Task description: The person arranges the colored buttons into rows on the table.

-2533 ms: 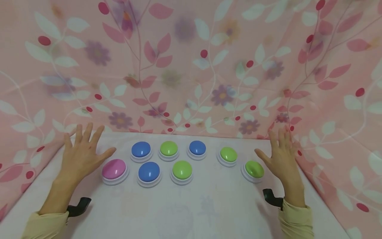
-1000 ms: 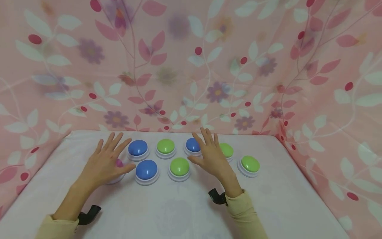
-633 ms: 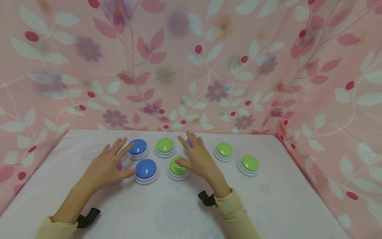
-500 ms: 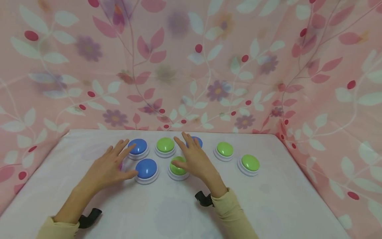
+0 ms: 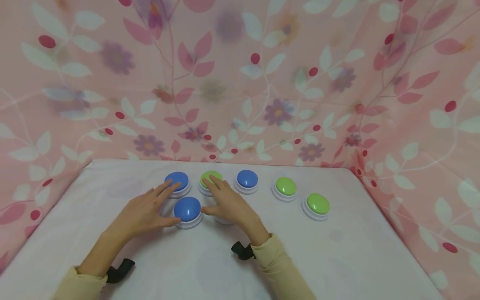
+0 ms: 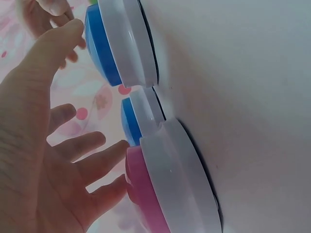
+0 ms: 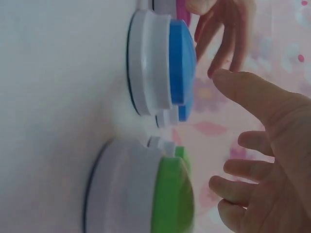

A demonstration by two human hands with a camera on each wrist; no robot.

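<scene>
My left hand [image 5: 144, 214] spreads over the pink push button [image 6: 146, 191], which it hides in the head view. Its thumb reaches to the front blue button [image 5: 187, 208]; whether it touches, I cannot tell. Its fingertips overlap the back blue button [image 5: 175, 178]. My right hand [image 5: 228, 202] hovers above the front green button [image 7: 170, 199], of which the head view shows only a bit of white base. Its fingers overlap the back green button [image 5: 208, 174], and its thumb points at the front blue one. Both hands hold nothing, fingers relaxed.
Another blue button [image 5: 247, 178] stands at the back, right of my right hand's fingers. Two more green buttons [image 5: 286, 186] sit farther right. A white cloth covers the table [image 5: 360, 258]. Pink floral fabric [image 5: 240, 83] hangs behind and along the sides.
Both hands have come inward from the table's sides. The right has travelled left across the buttons to the front green one; the left has shifted right over the pink button. The buttons look unmoved.
</scene>
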